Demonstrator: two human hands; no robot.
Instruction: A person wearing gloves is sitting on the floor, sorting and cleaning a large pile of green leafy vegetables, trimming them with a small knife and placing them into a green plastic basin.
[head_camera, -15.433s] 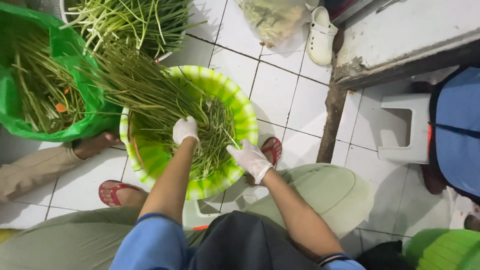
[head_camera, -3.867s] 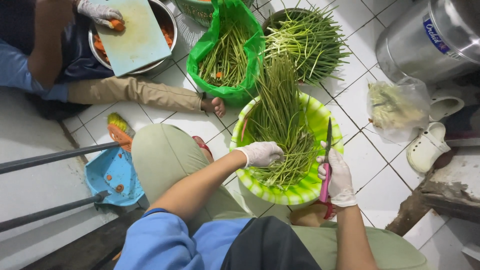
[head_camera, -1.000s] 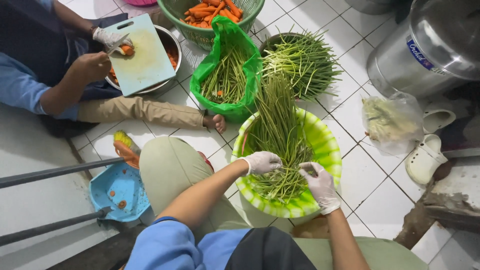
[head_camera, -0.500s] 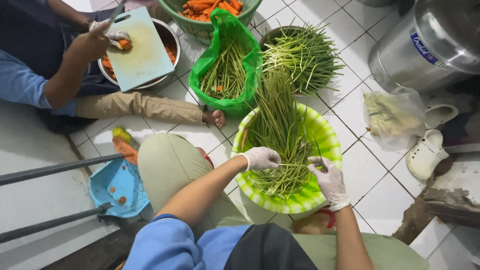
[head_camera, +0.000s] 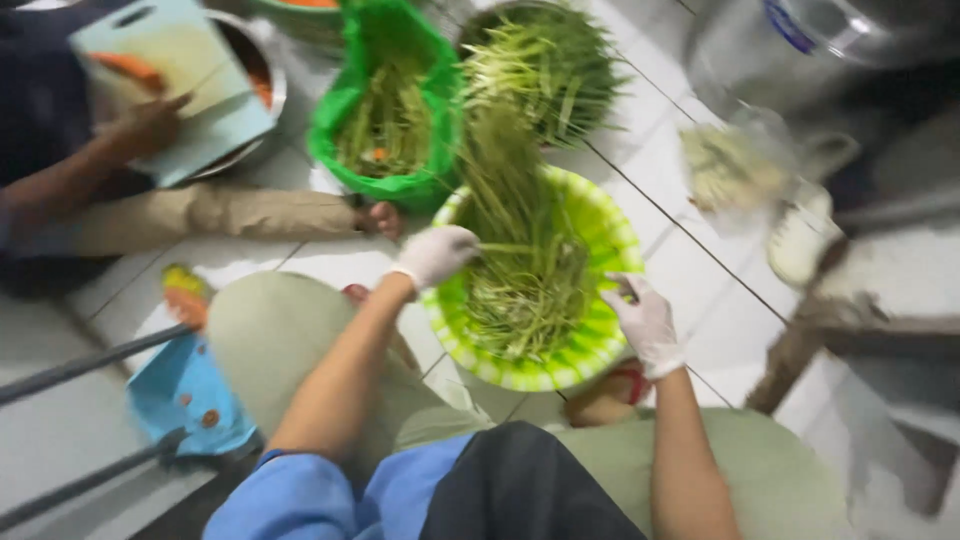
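Observation:
The view is blurred by motion. A bright green basin (head_camera: 597, 352) on the tiled floor holds a heap of long green stalks (head_camera: 528, 290). My left hand (head_camera: 437, 255), in a white glove, is at the basin's left rim and grips one stalk that points right across the heap. My right hand (head_camera: 645, 320), also gloved, hovers at the right rim with curled fingers. Blur hides whether it holds anything.
Behind the basin stand a green bag of stalks (head_camera: 332, 135) and a round bowl of stalks (head_camera: 545, 60). A person at upper left works on a pale cutting board (head_camera: 170, 90). A big metal pot (head_camera: 820, 40), a clear bag (head_camera: 730, 170), a white clog (head_camera: 800, 240) and a blue dustpan (head_camera: 185, 395) lie around.
My head has swung, so the view is closer and blurred. My right hand has drawn back from the heap to the basin's right rim. My left hand stays on a stalk.

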